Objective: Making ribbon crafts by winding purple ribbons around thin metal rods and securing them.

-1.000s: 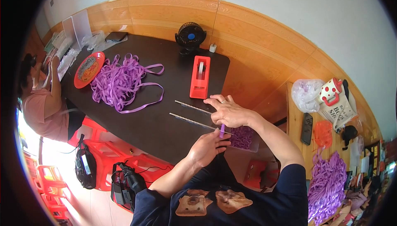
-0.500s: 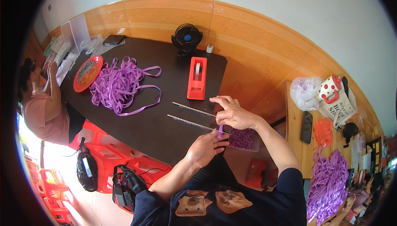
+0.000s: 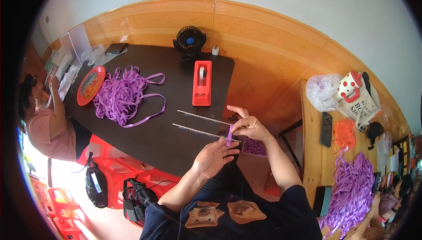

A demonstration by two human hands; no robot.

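Two thin metal rods stick out side by side over the dark table's near right edge. A short purple ribbon spans them near their right ends. My right hand pinches its upper part between thumb and fingers, the index finger stretched out. Palm up, my left hand has its thumb against the ribbon's lower end, the other fingers extended beneath. Beyond the rods stands a red tape dispenser with a roll of tape. A tangled heap of purple ribbon lies to the left.
A red plate holds small silvery bits. At the back stands a black fan. Below my right hand is a tray of purple pieces. A wooden table on the right bears bags, a phone and more ribbon. Another person sits left.
My right hand has drawn slightly down and toward me, still pinching the ribbon. More of the ribbon shows between the rods. The whole view has shifted a little.
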